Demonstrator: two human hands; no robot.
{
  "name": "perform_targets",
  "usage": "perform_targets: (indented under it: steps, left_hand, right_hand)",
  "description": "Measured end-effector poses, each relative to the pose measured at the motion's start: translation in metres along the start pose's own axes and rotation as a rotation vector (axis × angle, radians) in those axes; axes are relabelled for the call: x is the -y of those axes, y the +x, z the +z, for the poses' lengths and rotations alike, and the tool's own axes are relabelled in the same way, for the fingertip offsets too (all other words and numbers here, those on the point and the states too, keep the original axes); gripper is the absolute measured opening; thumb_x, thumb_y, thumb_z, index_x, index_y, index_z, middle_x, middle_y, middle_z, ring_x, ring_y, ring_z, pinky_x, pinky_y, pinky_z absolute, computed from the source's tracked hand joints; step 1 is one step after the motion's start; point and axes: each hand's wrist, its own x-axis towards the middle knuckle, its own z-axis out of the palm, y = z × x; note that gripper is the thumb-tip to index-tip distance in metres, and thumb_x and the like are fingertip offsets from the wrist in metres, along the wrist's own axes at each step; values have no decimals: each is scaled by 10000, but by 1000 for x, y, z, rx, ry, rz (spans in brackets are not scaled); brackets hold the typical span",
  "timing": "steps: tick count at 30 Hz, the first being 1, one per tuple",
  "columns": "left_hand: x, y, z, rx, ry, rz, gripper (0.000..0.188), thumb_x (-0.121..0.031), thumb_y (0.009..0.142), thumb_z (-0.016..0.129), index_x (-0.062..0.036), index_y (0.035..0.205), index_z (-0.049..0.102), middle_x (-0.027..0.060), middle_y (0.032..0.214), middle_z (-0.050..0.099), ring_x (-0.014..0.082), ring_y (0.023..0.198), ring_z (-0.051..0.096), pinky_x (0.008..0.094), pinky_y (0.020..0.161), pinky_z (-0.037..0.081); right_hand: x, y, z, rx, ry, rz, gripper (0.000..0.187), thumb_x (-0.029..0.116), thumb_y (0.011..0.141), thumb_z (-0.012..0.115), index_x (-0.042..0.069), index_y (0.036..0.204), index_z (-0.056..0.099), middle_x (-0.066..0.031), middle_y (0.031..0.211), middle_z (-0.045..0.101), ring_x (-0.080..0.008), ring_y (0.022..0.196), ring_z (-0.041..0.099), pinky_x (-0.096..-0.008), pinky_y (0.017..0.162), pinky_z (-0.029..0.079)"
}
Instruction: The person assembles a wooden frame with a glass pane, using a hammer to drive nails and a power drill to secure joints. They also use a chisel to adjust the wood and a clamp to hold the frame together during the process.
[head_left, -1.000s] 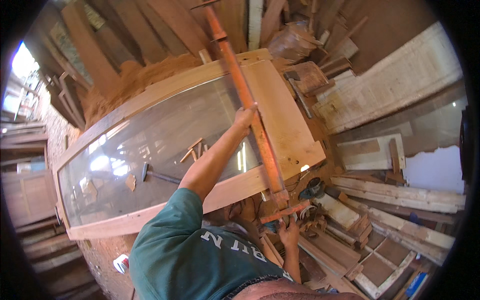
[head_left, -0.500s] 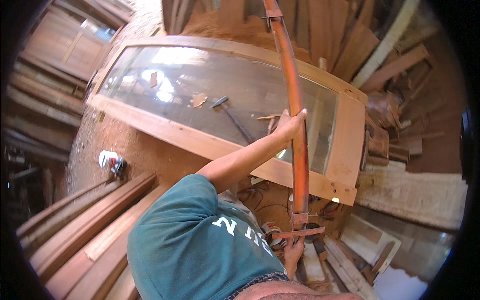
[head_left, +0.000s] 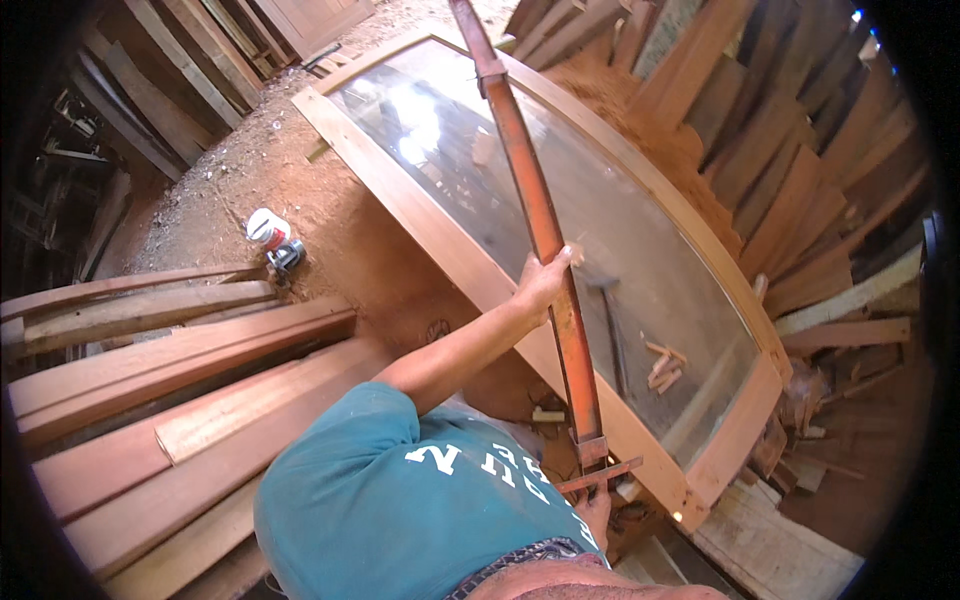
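My left hand [head_left: 545, 282] is closed around the middle of a long, orange bar clamp [head_left: 532, 195]. The clamp slants up and away across a wooden door with a glass panel [head_left: 425, 208], its upper end passing out of view. At the near end, by the crossbar, my right hand [head_left: 597, 512] grips the clamp, partly hidden. On the glass lie a hammer [head_left: 613, 335] and several small wood pieces [head_left: 664, 366]. The clamp is held above the door and overlaps one of its long edges in view; I cannot tell whether they touch.
Long planks [head_left: 200, 365] are stacked at my left. Beyond them, a white container with a dark metal fitting [head_left: 268, 228] stands on the dusty ground. Boards and offcuts [head_left: 800, 215] crowd the right side, past the door.
My view has turned left, so the door now runs diagonally. Both hands keep hold of the bar clamp, whose far end now sits further left in view.
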Motion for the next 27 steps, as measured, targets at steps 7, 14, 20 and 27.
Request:
perform_targets:
  steps: [7, 14, 20, 27]
  left_hand:
    - [-44, 164, -146, -121, -44, -74, 557, -373, 978, 700, -5, 1311, 447, 100, 1039, 657, 209, 875, 661, 400, 758, 576]
    - [-133, 229, -223, -133, -95, -112, 882, -384, 907, 734, 99, 1471, 258, 259, 1474, 348, 338, 1372, 350, 483, 1128, 303]
    - [-167, 296, -262, 30, -144, -104, 971, -355, 871, 746, 136, 1507, 201, 309, 1568, 316, 381, 1466, 322, 542, 1197, 280]
    - [-230, 362, -237, -49, -72, -134, 506, -323, 919, 704, 41, 1227, 537, 169, 1142, 597, 286, 1032, 619, 491, 839, 533]
  right_hand:
    - [123, 86, 51, 69, -110, -229, 366, 108, 925, 651, 15, 1268, 565, -308, 1121, 681, -505, 1110, 626, -539, 881, 511]
    - [234, 144, 86, 169, -179, -207, 295, 60, 929, 606, -11, 1213, 567, -312, 1082, 679, -498, 1094, 640, -509, 895, 521]
    - [263, 189, 128, 159, -97, -253, 247, 65, 931, 617, -11, 1163, 579, -284, 1014, 691, -468, 998, 677, -477, 832, 530]
    - [358, 211, 157, 61, -38, -232, 215, 75, 934, 629, -9, 1125, 583, -270, 947, 689, -469, 959, 677, -475, 801, 525]
